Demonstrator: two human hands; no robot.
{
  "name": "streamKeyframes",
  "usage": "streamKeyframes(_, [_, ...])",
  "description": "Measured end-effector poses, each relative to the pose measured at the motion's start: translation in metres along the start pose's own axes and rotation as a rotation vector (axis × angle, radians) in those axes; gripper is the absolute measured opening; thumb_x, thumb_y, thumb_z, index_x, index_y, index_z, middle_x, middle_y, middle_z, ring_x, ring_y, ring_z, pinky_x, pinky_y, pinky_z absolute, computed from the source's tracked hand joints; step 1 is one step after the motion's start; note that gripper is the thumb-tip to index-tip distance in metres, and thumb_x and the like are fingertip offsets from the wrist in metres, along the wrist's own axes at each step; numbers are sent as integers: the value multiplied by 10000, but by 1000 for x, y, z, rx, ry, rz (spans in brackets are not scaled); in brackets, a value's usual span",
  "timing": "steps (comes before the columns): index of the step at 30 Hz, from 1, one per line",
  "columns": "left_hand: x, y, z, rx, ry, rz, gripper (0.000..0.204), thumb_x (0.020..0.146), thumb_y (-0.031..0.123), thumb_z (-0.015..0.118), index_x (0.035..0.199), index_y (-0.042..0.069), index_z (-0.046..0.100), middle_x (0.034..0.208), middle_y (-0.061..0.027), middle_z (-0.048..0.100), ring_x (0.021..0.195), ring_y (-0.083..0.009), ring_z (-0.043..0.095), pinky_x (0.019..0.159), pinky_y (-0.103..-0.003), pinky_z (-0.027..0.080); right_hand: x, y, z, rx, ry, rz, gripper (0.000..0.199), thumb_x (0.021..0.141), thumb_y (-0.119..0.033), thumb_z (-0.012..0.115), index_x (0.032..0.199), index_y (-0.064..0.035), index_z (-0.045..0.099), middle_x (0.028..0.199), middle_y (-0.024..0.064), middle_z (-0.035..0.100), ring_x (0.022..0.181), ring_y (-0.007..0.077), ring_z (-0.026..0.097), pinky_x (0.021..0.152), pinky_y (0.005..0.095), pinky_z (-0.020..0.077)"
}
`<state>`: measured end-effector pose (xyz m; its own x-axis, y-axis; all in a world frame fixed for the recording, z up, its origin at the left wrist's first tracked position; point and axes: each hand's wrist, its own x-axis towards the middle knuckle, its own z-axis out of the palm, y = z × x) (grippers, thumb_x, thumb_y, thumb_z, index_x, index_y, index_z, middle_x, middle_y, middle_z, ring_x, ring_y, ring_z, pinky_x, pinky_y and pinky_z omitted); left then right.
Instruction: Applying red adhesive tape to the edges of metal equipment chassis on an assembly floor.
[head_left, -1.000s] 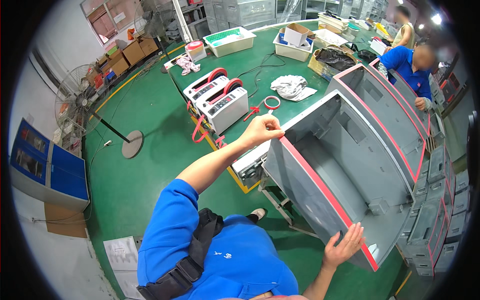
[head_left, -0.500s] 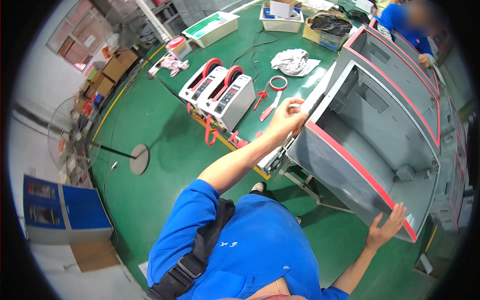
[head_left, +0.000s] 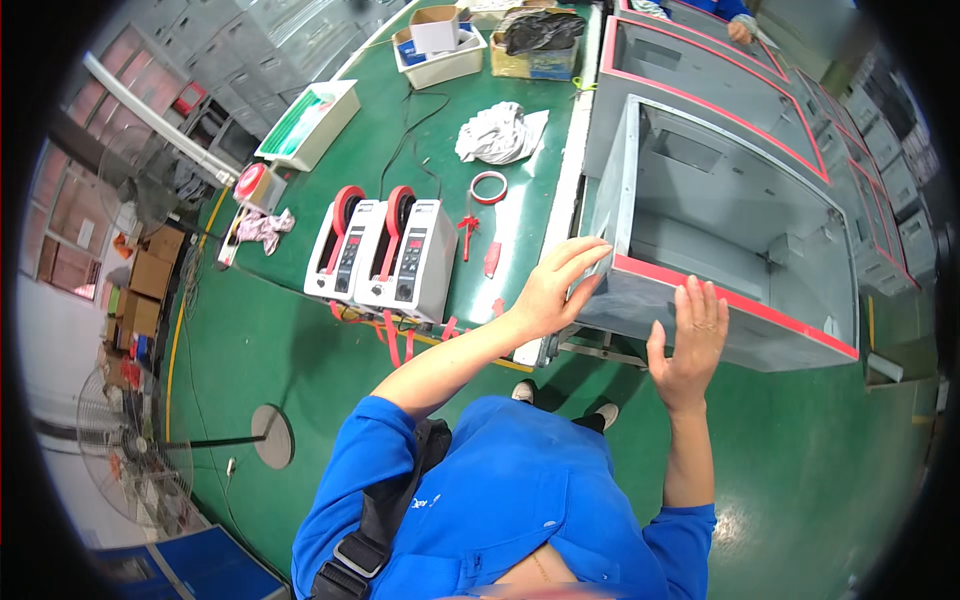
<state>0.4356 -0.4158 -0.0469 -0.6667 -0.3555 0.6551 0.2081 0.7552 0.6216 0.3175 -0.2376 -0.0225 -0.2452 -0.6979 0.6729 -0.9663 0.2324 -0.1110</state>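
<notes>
A grey sheet-metal cabinet housing [head_left: 745, 236] lies with its open side up, and red tape [head_left: 755, 305] runs along its near edge. My left hand [head_left: 553, 288] is at the near left corner, fingers stretched toward the frame and thumb apart. Whether its fingertips press on the metal I cannot tell. Flat against the near side is my right hand [head_left: 690, 345], its fingers straight and reaching over the red tape. Neither hand shows anything held.
Two tape dispensers [head_left: 412, 262] stand on the green table [head_left: 415, 150], left of a tape roll [head_left: 489, 187], a red-handled knife [head_left: 493, 258] and a white cloth [head_left: 500, 134]. More taped housings [head_left: 700, 75] stand behind, by a co-worker's hand [head_left: 741, 30]. A fan [head_left: 135, 445] stands left.
My view has turned right. My right hand has slid left along the taped edge toward the middle. My left hand's fingers have gone from curled to stretched at the corner.
</notes>
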Motion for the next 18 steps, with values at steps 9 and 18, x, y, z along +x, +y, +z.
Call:
streamKeyframes(9, [5,3,9,-37,-64,-56,375,767,0,578,1137,23,520,1159,-140,508,1063,-285,496,850,-333,411,-9,2,-3,-33,-46,70,518,742,-131,562,1226,-8,425,1293,146,410,1232,294,353,1019,481,244])
streamKeyframes(18, [15,12,28,404,-104,243,414,708,14,613,1116,27,550,1187,-131,505,1121,-330,447,920,-407,351,-22,50,-24,5,89,70,436,740,-132,554,1151,0,494,1239,142,459,1177,279,419,1005,438,283])
